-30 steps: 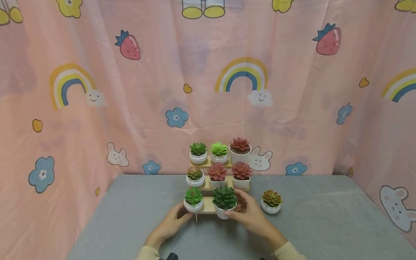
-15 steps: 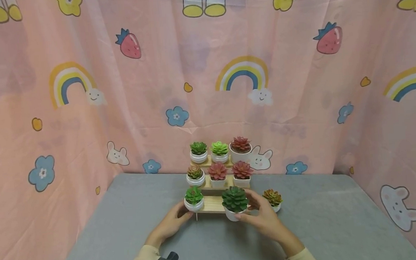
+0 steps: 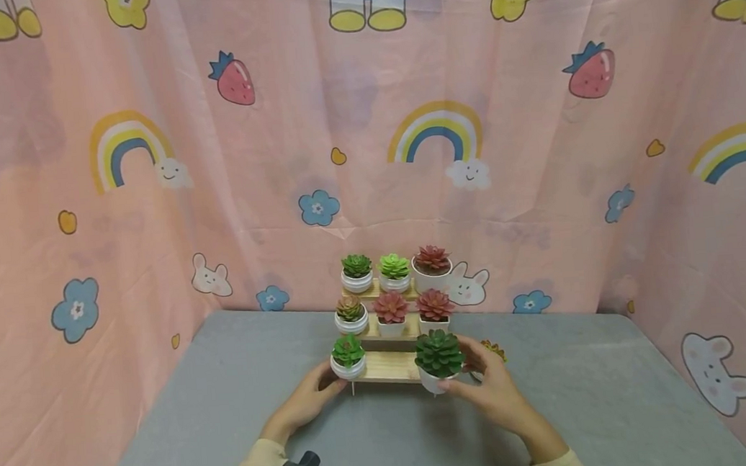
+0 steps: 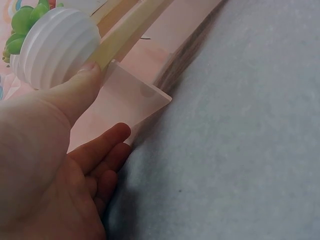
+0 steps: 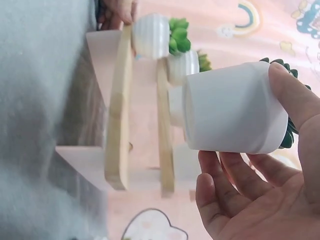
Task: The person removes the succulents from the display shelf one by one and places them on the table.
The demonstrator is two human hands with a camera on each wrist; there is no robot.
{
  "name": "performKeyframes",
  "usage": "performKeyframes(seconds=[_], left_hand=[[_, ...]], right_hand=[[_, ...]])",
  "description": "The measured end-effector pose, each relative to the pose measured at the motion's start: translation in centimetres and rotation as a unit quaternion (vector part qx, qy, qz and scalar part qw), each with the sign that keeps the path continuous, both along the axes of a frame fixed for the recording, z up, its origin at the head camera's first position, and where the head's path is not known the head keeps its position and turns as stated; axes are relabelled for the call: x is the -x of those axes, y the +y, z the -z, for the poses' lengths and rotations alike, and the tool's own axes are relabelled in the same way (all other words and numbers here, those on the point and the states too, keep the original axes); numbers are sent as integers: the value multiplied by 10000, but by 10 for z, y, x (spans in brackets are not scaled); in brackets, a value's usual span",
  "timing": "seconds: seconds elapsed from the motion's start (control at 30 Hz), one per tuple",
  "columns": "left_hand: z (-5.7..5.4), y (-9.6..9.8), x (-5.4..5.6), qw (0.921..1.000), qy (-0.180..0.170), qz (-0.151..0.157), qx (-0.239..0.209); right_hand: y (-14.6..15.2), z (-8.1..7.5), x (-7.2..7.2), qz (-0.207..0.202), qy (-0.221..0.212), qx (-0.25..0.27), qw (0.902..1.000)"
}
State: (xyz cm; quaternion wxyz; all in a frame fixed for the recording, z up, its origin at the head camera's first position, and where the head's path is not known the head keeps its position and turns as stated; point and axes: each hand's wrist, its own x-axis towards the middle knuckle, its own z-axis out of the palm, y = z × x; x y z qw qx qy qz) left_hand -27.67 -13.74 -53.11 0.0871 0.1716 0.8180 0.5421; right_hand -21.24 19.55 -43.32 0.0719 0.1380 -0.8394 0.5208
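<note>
In the head view, my right hand grips a dark green potted succulent at the right end of the lowest shelf. Its white pot is held off the wooden board in the right wrist view, thumb on one side and fingers on the other. My left hand holds the left end of the tiered plant stand; its thumb lies on the board's end and its fingers are bent by the clear side panel. Beside that thumb sits a bright green succulent in a ribbed white pot.
On the middle tier are pink succulents and a brownish one. The top tier bears two green ones and a red one. An orange-yellow succulent stands on the grey table, partly behind my right hand. A printed pink curtain hangs behind.
My right hand has moved the dark green potted succulent rightward along the lowest shelf, now partly covering the orange-yellow one. My left hand has stayed at the stand's left end.
</note>
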Motion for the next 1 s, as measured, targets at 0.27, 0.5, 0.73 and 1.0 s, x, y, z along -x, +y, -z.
performKeyframes(seconds=[0.27, 0.5, 0.73, 1.0], left_hand=[[-2, 0, 3, 10000, 7, 69, -36], [-2, 0, 2, 9999, -93, 65, -60], [-2, -1, 1, 9998, -178, -8, -93], [1, 0, 3, 10000, -52, 41, -39]], right_hand=[[23, -7, 2, 434, -38, -265, 9987], [47, -11, 2, 745, -189, -311, 9966], [67, -10, 7, 1018, -397, -260, 9937], [84, 2, 14, 1397, -133, -322, 9896]])
